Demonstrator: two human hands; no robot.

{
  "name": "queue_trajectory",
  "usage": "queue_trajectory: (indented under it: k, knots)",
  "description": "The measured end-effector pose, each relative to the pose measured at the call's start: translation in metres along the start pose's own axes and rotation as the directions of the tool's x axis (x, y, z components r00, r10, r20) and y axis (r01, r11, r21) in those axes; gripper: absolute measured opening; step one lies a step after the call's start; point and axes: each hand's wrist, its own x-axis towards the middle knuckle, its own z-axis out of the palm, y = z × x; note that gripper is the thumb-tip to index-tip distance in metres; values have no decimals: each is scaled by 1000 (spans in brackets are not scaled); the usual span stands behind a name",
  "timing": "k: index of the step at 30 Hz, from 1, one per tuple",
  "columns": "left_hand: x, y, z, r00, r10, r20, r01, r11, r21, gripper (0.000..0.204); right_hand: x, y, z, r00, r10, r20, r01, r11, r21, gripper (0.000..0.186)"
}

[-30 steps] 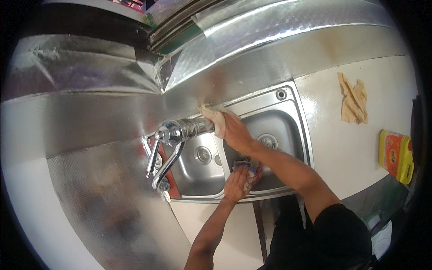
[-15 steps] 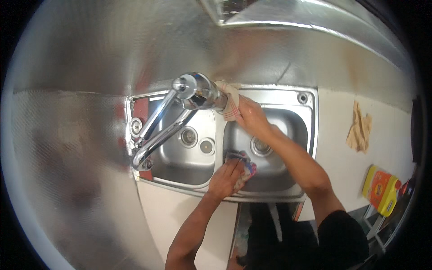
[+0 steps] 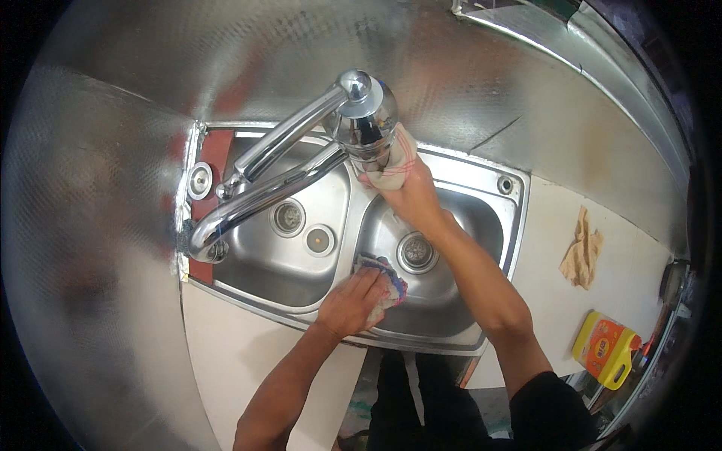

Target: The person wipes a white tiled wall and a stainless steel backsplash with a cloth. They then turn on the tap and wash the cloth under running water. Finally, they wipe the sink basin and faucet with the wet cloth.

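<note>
My right hand [image 3: 415, 197] is closed on a pale cloth with red stripes [image 3: 402, 159], pressing it round the lower body of the chrome faucet [image 3: 364, 124]. The faucet's spout and lever stretch out toward the left, over the left basin [image 3: 289, 270]. Bunched under the fingers of my left hand [image 3: 347, 302] is a grey, blue and pink patterned cloth [image 3: 392, 292]. That hand rests by the near left part of the right basin [image 3: 429, 308]. The undersides of both cloths are hidden.
Drains show in both basins, with a round strainer [image 3: 320, 240] beside the left one. Another strainer [image 3: 200, 180] lies on a red strip [image 3: 219, 146]. On the right counter are a crumpled brown cloth [image 3: 581, 249] and a yellow jug [image 3: 603, 349]. Metal sheeting [image 3: 263, 75] covers the walls.
My view has shifted and tilted, so the sink sits farther left and turned. Both hands keep their cloths; the right stays at the faucet's lower body, the left in the right basin.
</note>
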Motion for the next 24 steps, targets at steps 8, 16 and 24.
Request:
queue_trajectory:
  k: [8, 16, 24]
  knots:
    - [9, 4, -6, 999, 44, -16, -44, 999, 1, 73, 10, 33, 14, 997, -62, -49, 63, 998, 8, 57]
    - [0, 2, -6, 999, 7, -51, -7, 1000, 7, 72, 15, -14, 7, 998, 49, 30, -48, 998, -36, 71]
    - [6, 1, 3, 994, 82, -73, -83, 997, -8, 74, 13, 43, 51, 929, 36, -369, 21, 988, 150, 76]
